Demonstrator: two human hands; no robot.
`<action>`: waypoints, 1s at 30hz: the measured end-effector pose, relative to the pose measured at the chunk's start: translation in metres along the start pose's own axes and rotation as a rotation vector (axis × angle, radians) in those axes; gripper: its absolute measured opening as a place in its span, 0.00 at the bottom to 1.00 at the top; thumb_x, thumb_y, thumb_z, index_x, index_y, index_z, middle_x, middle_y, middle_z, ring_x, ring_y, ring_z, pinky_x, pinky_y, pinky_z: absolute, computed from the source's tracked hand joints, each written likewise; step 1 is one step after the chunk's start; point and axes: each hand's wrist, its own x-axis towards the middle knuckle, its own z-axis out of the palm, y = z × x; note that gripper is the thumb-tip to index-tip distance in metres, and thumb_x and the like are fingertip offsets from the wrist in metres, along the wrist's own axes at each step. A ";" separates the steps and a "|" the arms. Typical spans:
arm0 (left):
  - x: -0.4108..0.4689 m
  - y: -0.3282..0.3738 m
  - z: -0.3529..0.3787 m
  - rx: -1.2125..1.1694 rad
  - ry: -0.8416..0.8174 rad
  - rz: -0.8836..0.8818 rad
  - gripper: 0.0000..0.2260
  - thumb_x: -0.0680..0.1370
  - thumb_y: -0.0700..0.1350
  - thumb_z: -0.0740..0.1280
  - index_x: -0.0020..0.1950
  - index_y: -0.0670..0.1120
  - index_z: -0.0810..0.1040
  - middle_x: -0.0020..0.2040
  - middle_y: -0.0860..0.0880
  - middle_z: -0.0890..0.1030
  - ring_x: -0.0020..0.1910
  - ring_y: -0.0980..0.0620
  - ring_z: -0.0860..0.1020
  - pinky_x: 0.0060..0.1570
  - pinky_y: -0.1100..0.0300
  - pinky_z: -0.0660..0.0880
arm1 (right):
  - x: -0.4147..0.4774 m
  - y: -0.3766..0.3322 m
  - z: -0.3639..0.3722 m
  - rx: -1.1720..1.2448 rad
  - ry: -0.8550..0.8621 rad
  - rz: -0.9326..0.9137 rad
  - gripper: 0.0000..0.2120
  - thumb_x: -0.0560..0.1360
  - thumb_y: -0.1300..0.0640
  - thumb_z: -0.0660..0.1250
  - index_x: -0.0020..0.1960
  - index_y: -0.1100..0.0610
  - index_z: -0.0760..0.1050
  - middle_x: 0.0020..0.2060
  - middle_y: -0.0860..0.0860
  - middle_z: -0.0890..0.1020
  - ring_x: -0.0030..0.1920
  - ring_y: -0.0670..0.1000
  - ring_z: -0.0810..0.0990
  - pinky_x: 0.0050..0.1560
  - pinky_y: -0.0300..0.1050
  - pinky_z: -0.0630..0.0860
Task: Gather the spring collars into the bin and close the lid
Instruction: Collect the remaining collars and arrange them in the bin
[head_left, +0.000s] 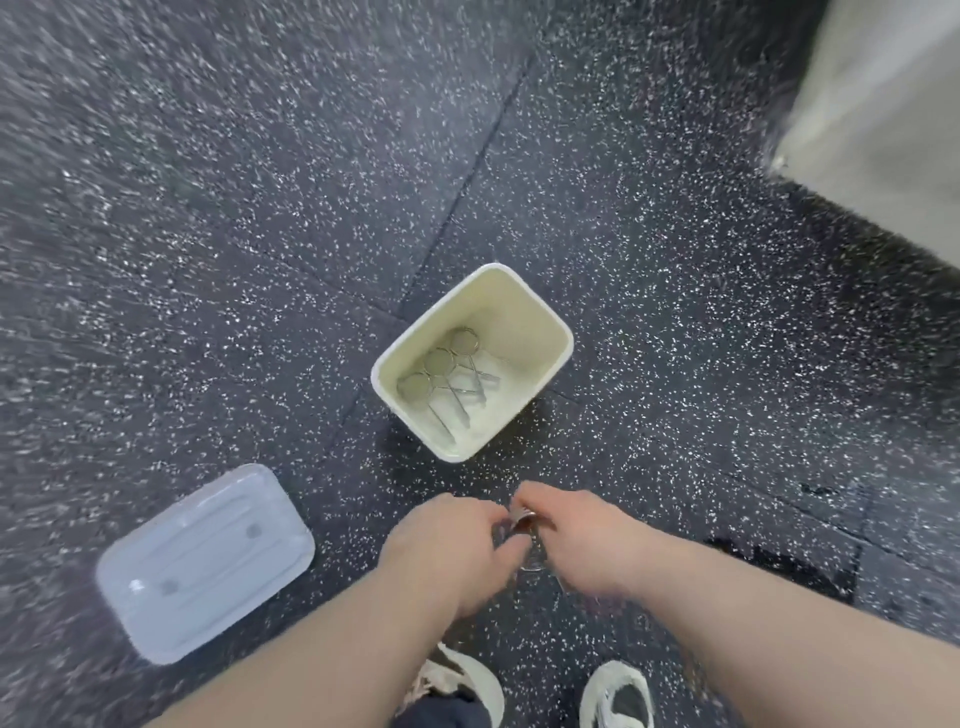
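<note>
A cream plastic bin (545, 332) stands open on the dark speckled floor. Three metal spring collars (447, 382) lie in its bottom, rings to the upper left, handles to the lower right. Its pale blue lid (205, 564) lies flat on the floor to the lower left, well apart from the bin. Just in front of the bin, my left hand (447, 551) and my right hand (582, 540) are together, both closed on another spring collar (522, 525). My fingers hide most of it; only bits of metal show between them.
The floor is black rubber matting (260, 208) with white flecks and visible seams. A pale wall or panel (883, 114) rises at the upper right. My two shoes (615, 696) show at the bottom edge.
</note>
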 end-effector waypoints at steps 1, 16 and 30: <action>0.000 -0.007 -0.006 -0.028 0.019 -0.020 0.17 0.77 0.63 0.58 0.58 0.59 0.80 0.50 0.51 0.83 0.54 0.47 0.80 0.49 0.54 0.76 | 0.003 -0.009 -0.004 0.012 0.006 -0.006 0.11 0.80 0.60 0.55 0.53 0.45 0.70 0.39 0.47 0.77 0.31 0.45 0.71 0.27 0.39 0.66; 0.036 -0.063 -0.065 -0.523 0.290 -0.489 0.21 0.77 0.55 0.55 0.29 0.46 0.72 0.33 0.48 0.80 0.37 0.45 0.78 0.38 0.56 0.73 | 0.079 -0.081 -0.061 -0.027 -0.079 -0.087 0.19 0.77 0.35 0.54 0.59 0.46 0.70 0.41 0.47 0.80 0.35 0.46 0.74 0.35 0.42 0.68; 0.122 -0.014 -0.076 -0.829 0.336 -0.642 0.20 0.78 0.58 0.58 0.47 0.47 0.84 0.39 0.51 0.83 0.42 0.49 0.80 0.37 0.58 0.70 | 0.150 -0.025 -0.128 -0.320 0.006 -0.032 0.27 0.68 0.39 0.65 0.62 0.52 0.68 0.52 0.48 0.78 0.52 0.52 0.78 0.52 0.47 0.76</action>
